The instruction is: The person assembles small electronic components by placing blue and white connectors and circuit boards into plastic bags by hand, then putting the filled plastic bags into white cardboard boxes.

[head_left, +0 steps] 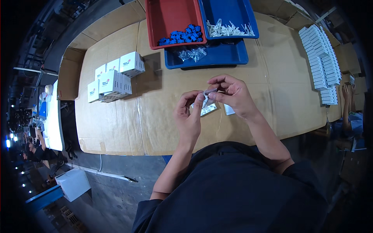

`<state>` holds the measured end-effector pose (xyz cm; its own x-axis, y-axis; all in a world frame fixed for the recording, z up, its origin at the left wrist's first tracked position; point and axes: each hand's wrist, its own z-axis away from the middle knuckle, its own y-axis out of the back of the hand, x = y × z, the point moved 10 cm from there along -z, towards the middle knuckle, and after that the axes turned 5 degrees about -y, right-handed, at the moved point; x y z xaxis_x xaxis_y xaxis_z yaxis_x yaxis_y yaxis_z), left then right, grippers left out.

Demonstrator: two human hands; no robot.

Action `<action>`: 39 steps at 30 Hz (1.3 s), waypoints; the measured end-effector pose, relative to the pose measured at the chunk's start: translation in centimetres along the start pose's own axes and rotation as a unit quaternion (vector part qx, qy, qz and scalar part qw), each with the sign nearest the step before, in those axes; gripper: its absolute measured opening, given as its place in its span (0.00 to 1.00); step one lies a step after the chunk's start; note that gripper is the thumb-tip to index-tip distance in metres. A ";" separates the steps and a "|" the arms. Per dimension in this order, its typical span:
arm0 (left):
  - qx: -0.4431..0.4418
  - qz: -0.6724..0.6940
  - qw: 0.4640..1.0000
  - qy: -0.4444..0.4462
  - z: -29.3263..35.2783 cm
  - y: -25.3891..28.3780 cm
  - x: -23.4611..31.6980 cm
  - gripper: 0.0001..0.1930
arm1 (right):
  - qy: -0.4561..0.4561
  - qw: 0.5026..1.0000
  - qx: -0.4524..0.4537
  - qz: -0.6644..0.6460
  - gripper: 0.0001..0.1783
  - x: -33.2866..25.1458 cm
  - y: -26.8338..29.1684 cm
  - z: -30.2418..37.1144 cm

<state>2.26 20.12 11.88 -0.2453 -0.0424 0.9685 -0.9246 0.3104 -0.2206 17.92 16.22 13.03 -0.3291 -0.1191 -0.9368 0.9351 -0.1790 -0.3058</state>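
Above the middle of the cardboard-covered table, my left hand [189, 112] and my right hand [236, 97] pinch a small clear plastic bag [210, 92] between thumbs and fingers. Something slim and pale shows at the bag, too small to make out fully. Below my hands lies a white and silvery flat item [208, 109], partly covered by my fingers. A second white piece [229, 110] rests under my right wrist, mostly hidden.
Beyond my hands, a red tray [171, 15] holds blue plastic parts, and a blue tray [229, 11] holds white slim parts. Clear bags lie in a lower blue tray [225, 58]. White boxes stand at left [110, 82] and in stacks at right [321, 58]. People work at both sides.
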 end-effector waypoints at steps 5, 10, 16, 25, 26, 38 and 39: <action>0.003 -0.034 0.999 -0.013 0.1 0.7 -0.2 0.08 | -0.036 0.998 -0.019 -0.038 0.09 1.9 0.3 -0.4; -0.008 -0.097 0.993 -0.064 0.0 0.8 0.9 0.07 | -0.037 0.999 -0.011 -0.032 0.08 2.1 0.6 -0.3; -0.034 -0.174 0.980 -0.096 0.4 0.0 1.9 0.06 | -0.007 0.999 -0.035 -0.033 0.06 2.0 0.2 0.0; -0.046 -0.053 0.997 -0.040 0.2 -0.1 -0.3 0.05 | -0.048 0.998 -0.041 0.001 0.07 2.3 0.2 0.2; -0.050 -0.070 0.995 -0.053 0.4 -0.1 0.0 0.05 | -0.046 0.998 -0.041 -0.013 0.08 2.9 0.4 0.2; -0.076 -0.049 0.996 0.019 0.2 0.3 -1.8 0.08 | -0.029 0.998 -0.062 -0.002 0.08 2.7 0.1 0.1; -0.075 -0.031 0.996 0.047 0.3 0.5 -2.4 0.08 | -0.029 0.997 -0.065 -0.004 0.07 2.8 0.1 0.0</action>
<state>2.35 20.11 9.38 -0.1537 0.0214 0.9879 -0.8816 0.4485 -0.1469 17.13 15.85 10.35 -0.3396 -0.1752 -0.9241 0.9405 -0.0521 -0.3358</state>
